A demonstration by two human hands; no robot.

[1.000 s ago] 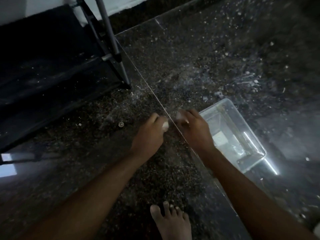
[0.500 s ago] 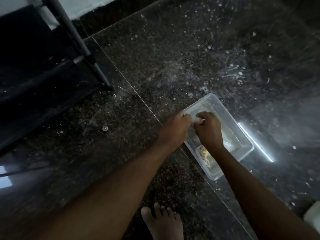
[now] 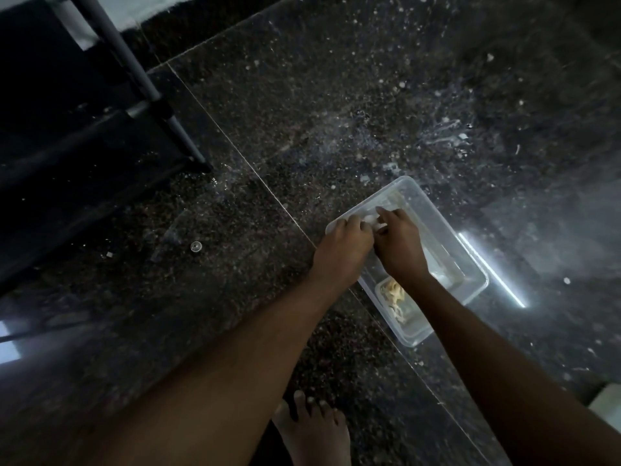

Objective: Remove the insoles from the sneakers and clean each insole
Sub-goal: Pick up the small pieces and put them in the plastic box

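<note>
Insoles and sneakers are nowhere in this view, so I cannot say where they lie. What I hold instead is a small white piece [image 3: 371, 219], too small and dim to identify. My left hand [image 3: 339, 253] and my right hand [image 3: 401, 247] meet over it, fingers curled, and each pinches one side of it. I judge this a preparatory step: wetting, wringing or tearing a cleaning piece before it is used on the first insole.

The grip sits directly above the near end of a clear rectangular plastic tub [image 3: 437, 227], presumably so that drips or scraps fall inside and not onto the floor. Within the tub, beside my right wrist, a crumpled beige wad [image 3: 395, 295] lies in a shallow inner tray; I cannot tell whether it is cloth or scrubber.

The tub rests on a dark speckled stone floor [image 3: 336, 95], just right of a tile joint. My bare foot [image 3: 312, 428] stands near it, so I am bending down to reach. A small round cap [image 3: 196, 246] lies apart to the left, and a black rack with grey metal tubes [image 3: 148, 85] stands in the upper left corner.
</note>
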